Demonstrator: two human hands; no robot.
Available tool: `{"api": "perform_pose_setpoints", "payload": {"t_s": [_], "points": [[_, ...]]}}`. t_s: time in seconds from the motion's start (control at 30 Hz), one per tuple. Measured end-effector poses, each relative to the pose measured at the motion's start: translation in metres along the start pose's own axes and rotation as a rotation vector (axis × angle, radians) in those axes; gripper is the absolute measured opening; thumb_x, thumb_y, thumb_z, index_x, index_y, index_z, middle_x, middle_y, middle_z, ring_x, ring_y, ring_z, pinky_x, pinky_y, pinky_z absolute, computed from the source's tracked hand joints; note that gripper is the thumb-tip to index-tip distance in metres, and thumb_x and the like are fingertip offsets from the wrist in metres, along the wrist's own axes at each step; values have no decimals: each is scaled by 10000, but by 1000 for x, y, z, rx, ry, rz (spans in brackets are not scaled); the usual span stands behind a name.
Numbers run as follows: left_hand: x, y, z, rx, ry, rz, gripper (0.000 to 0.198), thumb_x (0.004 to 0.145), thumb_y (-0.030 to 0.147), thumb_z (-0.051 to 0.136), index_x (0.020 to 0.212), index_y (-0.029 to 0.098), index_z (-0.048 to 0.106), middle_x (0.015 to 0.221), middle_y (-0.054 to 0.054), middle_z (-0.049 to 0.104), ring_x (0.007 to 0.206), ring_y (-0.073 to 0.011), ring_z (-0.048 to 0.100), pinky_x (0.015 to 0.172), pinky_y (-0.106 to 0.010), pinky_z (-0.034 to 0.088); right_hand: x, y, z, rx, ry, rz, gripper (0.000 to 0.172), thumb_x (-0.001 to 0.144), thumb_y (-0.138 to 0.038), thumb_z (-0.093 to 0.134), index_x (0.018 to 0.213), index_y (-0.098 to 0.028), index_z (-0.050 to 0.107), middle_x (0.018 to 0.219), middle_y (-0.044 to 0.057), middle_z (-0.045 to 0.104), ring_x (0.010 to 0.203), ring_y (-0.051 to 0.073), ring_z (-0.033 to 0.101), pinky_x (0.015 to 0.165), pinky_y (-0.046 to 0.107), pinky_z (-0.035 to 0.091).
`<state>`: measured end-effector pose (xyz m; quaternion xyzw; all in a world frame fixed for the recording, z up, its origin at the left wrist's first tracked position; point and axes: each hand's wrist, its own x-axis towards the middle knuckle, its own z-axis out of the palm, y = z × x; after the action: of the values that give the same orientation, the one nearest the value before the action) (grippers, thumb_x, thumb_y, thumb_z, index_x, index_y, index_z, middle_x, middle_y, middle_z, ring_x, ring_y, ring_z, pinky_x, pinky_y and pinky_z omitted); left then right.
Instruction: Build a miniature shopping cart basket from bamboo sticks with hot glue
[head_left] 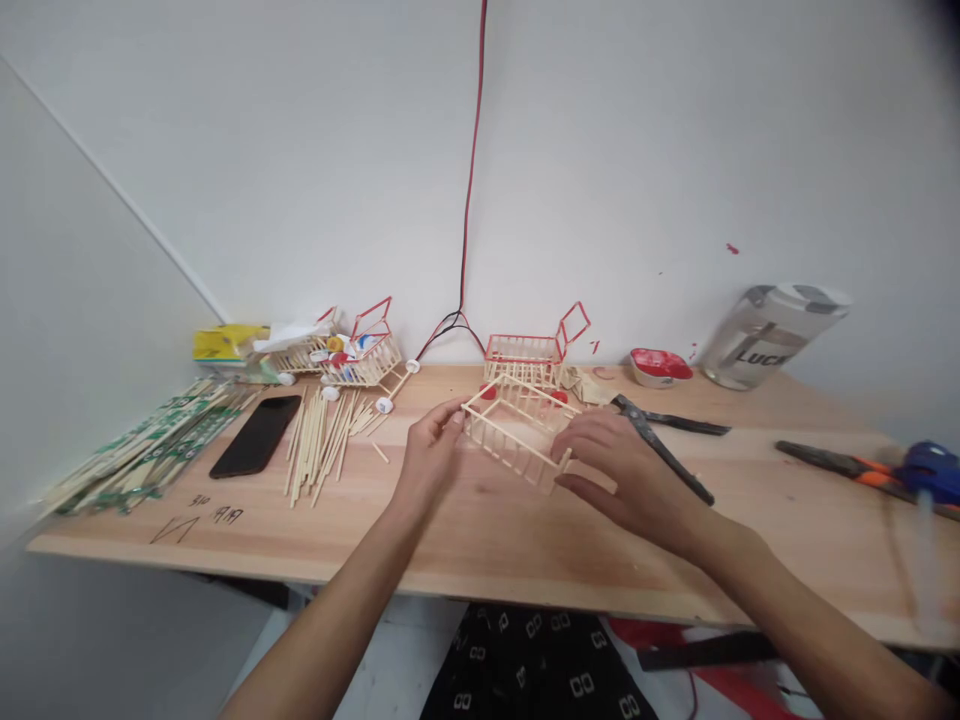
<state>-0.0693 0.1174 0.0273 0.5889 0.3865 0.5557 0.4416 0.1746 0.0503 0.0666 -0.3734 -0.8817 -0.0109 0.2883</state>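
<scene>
My left hand point(435, 440) pinches the left corner of a small open basket point(510, 440) built from thin bamboo sticks. It is tilted, held just over the table's middle. At its right end is my right hand point(615, 465), fingers bent over the corner and thumb below, closed on the basket's edge. Part of that end is hidden by the fingers. Directly behind stands a finished miniature shopping cart point(525, 348) with a red rim, red handle and red wheels. To the left, loose cut sticks point(319, 450) lie in a pile.
More stick carts point(364, 360) with white wheels, one holding bottle caps, stand back left. Nearby are packaged skewers point(142, 450) and a phone point(255, 437). Rightward lie a black hand tool point(664, 440), a red paint dish point(660, 367), a clear container point(772, 335) and a blue-bodied tool point(930, 470).
</scene>
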Motion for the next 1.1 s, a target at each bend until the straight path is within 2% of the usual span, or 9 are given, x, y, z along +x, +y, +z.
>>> {"api": "perform_pose_setpoints", "payload": {"t_s": [0.1,0.2,0.37,0.47,0.57,0.7,0.8,0.97,1.1], "points": [[0,3,1,-88,-29,-19,338,797,311,684,1102,165,696,1109,-101,720,1055,-225,655,967,-353,472,-6,15,-5,41,20,86,144,907,-301,570,1026,-221,584,1095,83,640,1088,239,547,964,453,400],[-1,4,1,-160,-48,-56,391,762,291,722,1127,157,676,1021,-93,742,995,-214,679,938,-343,485,-9,26,-6,91,72,162,213,907,-330,564,1096,-235,592,1155,89,634,1117,244,552,966,456,414],[-4,10,2,-190,-50,-81,432,751,280,737,1156,154,654,871,-49,741,908,-196,702,903,-332,499,-8,33,-2,127,187,264,207,924,-342,530,1051,-238,657,1221,97,596,1121,242,557,931,443,449],[-6,14,4,-166,-43,-71,440,749,277,739,1162,156,649,868,-41,738,911,-197,705,887,-329,508,-7,32,5,137,258,353,242,927,-338,516,1075,-245,683,1142,95,604,971,207,597,770,354,500],[-9,17,6,-146,-43,-64,445,748,280,743,1164,155,648,884,-45,742,934,-200,705,885,-324,511,-5,31,10,141,313,423,254,921,-327,518,1063,-227,703,1011,82,633,830,172,598,668,295,484],[-11,19,9,-155,-66,-73,450,755,281,740,1174,149,638,900,-58,751,937,-209,710,879,-326,517,-3,32,15,245,342,533,308,904,-344,535,1142,-225,689,921,57,699,838,185,635,734,311,495],[-12,18,10,-164,-84,-86,467,779,298,719,1210,149,618,915,-69,752,934,-220,714,870,-333,519,-2,36,19,341,324,606,321,884,-368,545,1117,-212,701,850,45,720,805,193,652,745,328,508],[-12,15,9,-152,-84,-66,479,810,307,683,1260,167,596,972,-69,743,981,-222,703,893,-330,511,-1,42,30,482,357,630,342,873,-389,540,1106,-184,684,853,54,703,709,162,621,636,293,515],[-12,15,9,-89,-101,-25,427,818,294,668,1224,173,613,989,-62,740,1003,-213,694,893,-321,518,-2,44,38,574,439,598,314,876,-370,546,1104,-183,653,871,52,675,713,151,592,669,301,513]]}}
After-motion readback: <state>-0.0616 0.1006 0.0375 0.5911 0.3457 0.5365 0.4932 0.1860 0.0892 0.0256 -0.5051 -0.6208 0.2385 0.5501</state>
